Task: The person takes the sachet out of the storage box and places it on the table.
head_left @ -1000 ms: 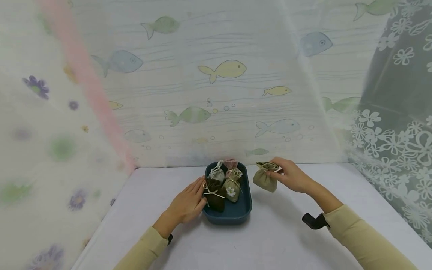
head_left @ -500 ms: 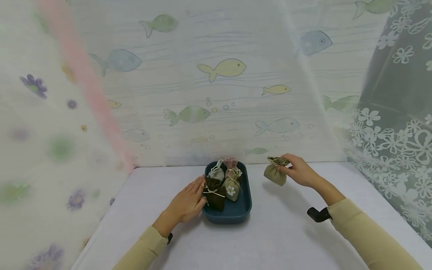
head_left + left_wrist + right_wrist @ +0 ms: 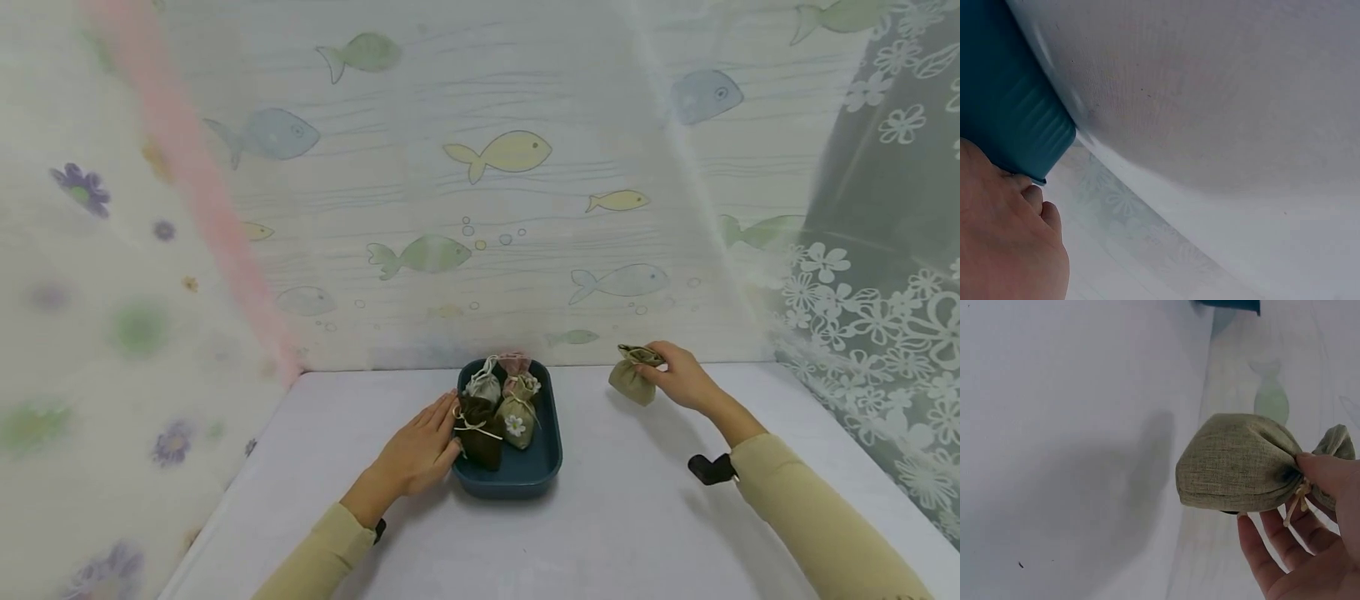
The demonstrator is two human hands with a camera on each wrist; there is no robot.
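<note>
My right hand (image 3: 684,379) pinches a plump olive-green drawstring pouch (image 3: 1235,465) by its tied neck, holding it above the table to the right of the bin. A pale cord dangles at the neck in the right wrist view. My left hand (image 3: 420,446), fingers straight, rests against the left side of a dark blue plastic bin (image 3: 510,487). Inside it sit a dark brown pouch (image 3: 480,446), a green pouch with a white flower (image 3: 517,421), a grey pouch (image 3: 482,386) and a pink pouch (image 3: 514,364). The left wrist view shows the ribbed bin wall (image 3: 1022,106) beside my fingers.
A white-covered table (image 3: 600,533) lies under everything. Behind it hangs a pale curtain (image 3: 525,208) printed with fish. Flowered fabric (image 3: 97,333) hangs at the left, and a lace sheet (image 3: 885,333) at the right.
My right hand has carried the olive-green pouch to the right and slightly back, away from the bin. My left hand and the bin have stayed in place.
</note>
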